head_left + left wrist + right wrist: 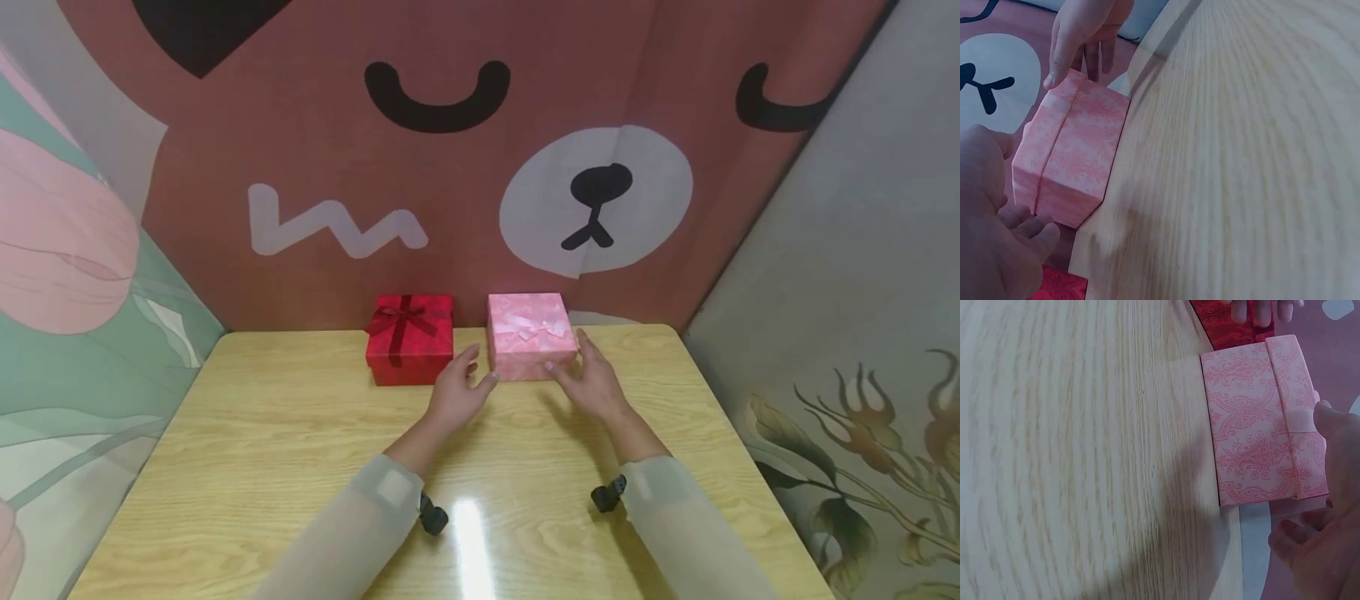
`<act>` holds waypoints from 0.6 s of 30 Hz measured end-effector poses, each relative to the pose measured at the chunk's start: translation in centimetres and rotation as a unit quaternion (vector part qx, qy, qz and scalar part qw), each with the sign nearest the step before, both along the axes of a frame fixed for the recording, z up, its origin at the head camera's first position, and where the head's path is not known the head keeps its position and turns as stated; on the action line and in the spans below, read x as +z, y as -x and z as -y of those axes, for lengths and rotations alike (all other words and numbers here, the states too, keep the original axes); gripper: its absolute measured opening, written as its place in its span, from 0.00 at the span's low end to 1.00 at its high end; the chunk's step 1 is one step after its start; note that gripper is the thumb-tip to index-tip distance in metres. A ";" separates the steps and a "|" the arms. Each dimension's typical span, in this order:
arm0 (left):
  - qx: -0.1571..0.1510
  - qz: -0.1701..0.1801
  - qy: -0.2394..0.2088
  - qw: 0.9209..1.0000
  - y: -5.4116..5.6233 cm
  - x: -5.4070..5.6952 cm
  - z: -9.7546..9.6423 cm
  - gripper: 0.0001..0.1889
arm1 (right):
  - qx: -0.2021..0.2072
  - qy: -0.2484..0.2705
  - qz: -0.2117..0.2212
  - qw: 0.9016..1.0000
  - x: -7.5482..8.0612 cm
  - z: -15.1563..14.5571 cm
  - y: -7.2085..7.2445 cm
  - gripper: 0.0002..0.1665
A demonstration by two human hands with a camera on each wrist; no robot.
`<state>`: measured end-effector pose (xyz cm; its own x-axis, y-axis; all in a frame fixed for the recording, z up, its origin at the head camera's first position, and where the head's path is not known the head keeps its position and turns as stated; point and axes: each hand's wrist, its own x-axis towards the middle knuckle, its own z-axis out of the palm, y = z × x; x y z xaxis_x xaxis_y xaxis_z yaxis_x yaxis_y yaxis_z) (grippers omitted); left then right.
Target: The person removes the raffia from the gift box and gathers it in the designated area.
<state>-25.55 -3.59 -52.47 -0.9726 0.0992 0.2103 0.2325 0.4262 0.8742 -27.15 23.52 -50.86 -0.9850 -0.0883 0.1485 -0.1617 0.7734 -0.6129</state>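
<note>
A pink gift box (527,309) with a pale ribbon bow stands at the back of the wooden table. Left of it is a red gift box (412,372) with a dark red bow. My left hand (457,395) is in front of the gap between the boxes, its fingers spread and loosely bent, near the pink box's left side. At the pink box's right side is my right hand (597,385), thumb by the lid's front edge and fingers along the side. Whether the right thumb touches the lid (1294,381) is hard to tell. Both lids are on.
The wooden table (285,467) ends at a wall hanging (337,283) with a bear face, right behind the boxes. Patterned cloths flank the table on the left and right. Each wrist carries a small black camera (432,514).
</note>
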 end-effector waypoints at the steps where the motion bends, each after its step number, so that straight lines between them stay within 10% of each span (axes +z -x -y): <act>1: 0.001 0.001 -0.004 1.000 0.2 0.0 -0.2 0.35 | 0.000 0.002 0.003 1.000 0.0 0.0 0.1 0.61; 10: 0.024 0.053 -0.013 0.998 1.3 0.5 -1.6 0.37 | -0.008 0.035 0.031 0.999 -0.2 -0.1 0.6 0.64; 18: 0.008 0.028 0.010 1.000 2.5 0.7 -2.1 0.38 | -0.006 0.055 0.045 0.997 -0.3 0.0 1.2 0.63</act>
